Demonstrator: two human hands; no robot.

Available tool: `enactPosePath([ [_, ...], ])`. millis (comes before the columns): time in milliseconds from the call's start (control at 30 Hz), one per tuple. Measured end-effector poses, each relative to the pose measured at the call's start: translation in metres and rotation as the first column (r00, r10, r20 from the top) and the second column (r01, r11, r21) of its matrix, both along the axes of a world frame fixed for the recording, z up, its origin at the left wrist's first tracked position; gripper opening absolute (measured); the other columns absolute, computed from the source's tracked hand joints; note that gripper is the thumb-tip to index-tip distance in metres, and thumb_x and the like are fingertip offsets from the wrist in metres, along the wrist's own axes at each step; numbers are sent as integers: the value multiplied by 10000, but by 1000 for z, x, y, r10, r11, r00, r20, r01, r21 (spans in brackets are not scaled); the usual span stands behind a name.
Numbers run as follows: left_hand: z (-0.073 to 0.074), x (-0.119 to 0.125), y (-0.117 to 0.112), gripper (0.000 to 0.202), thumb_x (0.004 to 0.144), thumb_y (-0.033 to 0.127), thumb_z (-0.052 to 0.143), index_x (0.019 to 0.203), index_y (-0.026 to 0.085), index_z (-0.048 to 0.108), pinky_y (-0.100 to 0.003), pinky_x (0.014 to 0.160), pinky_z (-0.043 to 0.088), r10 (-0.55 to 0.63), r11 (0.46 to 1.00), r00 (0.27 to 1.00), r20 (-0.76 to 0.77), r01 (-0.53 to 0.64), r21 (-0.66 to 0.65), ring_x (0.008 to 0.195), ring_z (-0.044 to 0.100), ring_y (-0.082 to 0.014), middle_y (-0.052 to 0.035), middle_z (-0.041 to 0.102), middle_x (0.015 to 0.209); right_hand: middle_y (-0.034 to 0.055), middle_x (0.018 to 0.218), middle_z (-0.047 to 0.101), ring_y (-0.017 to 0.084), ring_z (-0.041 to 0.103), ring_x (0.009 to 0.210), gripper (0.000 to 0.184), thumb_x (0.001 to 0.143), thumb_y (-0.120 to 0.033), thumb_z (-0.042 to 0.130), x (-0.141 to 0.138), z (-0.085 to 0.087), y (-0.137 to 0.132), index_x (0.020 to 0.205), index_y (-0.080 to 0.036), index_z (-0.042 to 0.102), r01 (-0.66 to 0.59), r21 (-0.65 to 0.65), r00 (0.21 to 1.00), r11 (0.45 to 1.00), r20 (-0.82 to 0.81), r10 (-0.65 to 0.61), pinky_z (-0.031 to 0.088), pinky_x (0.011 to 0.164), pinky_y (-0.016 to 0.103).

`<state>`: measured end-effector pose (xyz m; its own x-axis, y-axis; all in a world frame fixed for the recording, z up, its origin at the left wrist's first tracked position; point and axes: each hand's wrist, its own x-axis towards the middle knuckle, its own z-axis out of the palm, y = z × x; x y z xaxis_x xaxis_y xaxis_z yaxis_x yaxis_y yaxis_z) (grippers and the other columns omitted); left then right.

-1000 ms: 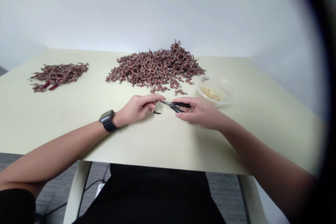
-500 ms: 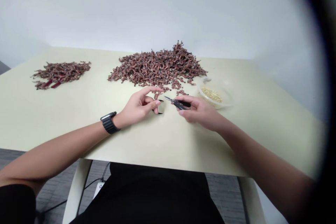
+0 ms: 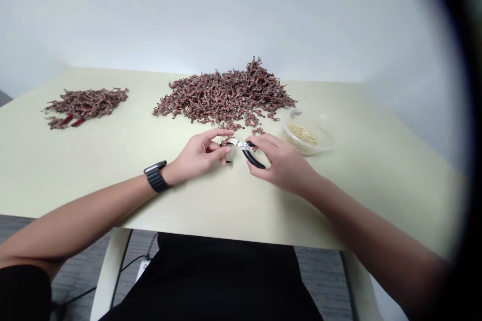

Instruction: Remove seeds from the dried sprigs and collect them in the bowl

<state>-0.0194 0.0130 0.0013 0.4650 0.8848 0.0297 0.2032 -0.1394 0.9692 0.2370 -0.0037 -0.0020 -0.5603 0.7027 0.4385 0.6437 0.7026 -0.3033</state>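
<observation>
My left hand (image 3: pixel 199 153) rests on the pale table (image 3: pixel 113 160), its thumb and fingers pinched on a small reddish-brown dried piece (image 3: pixel 226 142). My right hand (image 3: pixel 282 163) grips small black-handled scissors (image 3: pixel 248 153), whose metal blades point left and meet the pinched piece. Just behind both hands lies a large heap of the same dried reddish-brown pieces (image 3: pixel 226 96). A black watch (image 3: pixel 155 176) is on my left wrist.
A clear bowl (image 3: pixel 307 135) holding pale yellow seeds stands right of my right hand. A smaller heap of dried pieces (image 3: pixel 85 104) lies at the far left. The table's front edge runs just below my forearms; a white wall rises behind.
The scissors have swung from lying flat to tilted, with the blades now at the piece in my left fingers. My right hand shifted slightly left and nearer to the left hand.
</observation>
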Motion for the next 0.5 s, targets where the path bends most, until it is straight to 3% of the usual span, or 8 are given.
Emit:
enactPosePath([
  [367,-3,0,0,543,983,346,662,1469,143,533,-182,487,362,-38,999,999,-7,38,8,465,465,-57,-18,710,683,121,1139,687,254,682,994,443,914,-205,612,-3,-2,-1,1355,-164,590,-7,-25,1000,1000,25,8,539,866,364],
  [500,-5,-5,4,505,992,267,608,1472,121,546,-200,590,458,-100,990,992,-77,107,94,595,607,-102,-38,729,715,71,1017,683,183,628,795,415,878,-209,664,0,5,-2,1291,-172,647,-11,-138,1000,990,-24,8,500,740,313],
])
